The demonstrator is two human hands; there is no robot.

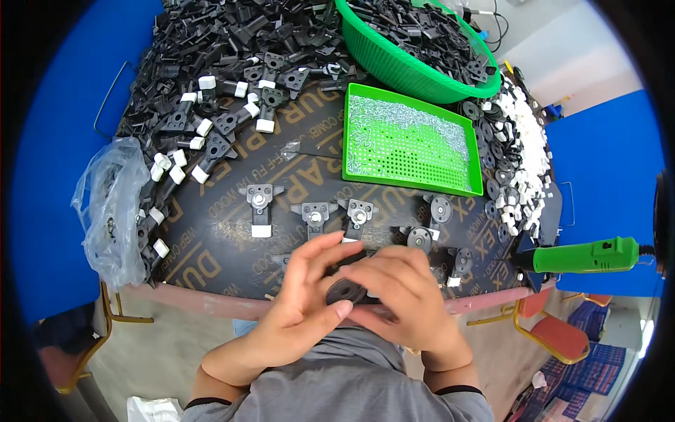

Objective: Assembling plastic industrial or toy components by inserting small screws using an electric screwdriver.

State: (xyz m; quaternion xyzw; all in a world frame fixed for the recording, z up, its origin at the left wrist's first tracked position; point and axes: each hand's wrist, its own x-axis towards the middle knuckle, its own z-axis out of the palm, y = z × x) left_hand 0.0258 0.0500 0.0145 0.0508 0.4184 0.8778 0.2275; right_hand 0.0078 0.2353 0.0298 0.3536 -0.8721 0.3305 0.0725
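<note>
Near the table's front edge, my left hand (299,302) is closed around a black round disc (344,291), its thumb on the rim. My right hand (415,299) bends over the same disc from the other side, fingers curled against it; its fingers hide part of whatever lies beneath. Just beyond my hands stand black bracket parts with white end caps, among them one bracket (260,200) at the left and another (359,212) above my fingertips. To the right, several such parts carry round black discs, such as this disc-topped part (440,209).
A green perforated tray (478,184) of small screws sits mid-table. Behind it is a green basket (380,60) of black parts. Black parts (232,35) heap at far left, white caps (524,162) at right. A plastic bag (112,218) and green power screwdriver (583,257) flank the table.
</note>
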